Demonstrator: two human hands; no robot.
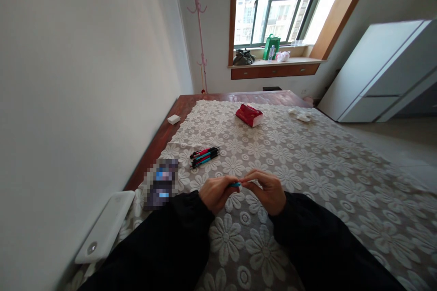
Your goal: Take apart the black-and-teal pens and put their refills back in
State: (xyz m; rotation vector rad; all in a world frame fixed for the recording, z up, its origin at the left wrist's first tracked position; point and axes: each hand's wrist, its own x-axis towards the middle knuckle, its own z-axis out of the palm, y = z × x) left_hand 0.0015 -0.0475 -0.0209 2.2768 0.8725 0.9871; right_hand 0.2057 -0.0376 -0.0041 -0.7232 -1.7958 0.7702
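Note:
My left hand (219, 193) is closed around a small light-blue pen part (235, 184), most of it hidden by the fingers. At the right end of that piece, my right hand (265, 188) pinches with thumb and forefinger; whatever lies between those fingertips is too small to make out. Both hands meet just above the floral lace tablecloth (227, 238). Beyond my left hand, several pens (205, 157) in black, red and blue lie side by side in a loose bundle on the cloth.
Left of the pens is a blurred-out dark item (162, 184). A white oblong device (105, 227) rests by the wall, with a small white box (174, 119) farther along. A red packet (249, 115) lies toward the far end; crumpled white tissue (302, 115) is to its right.

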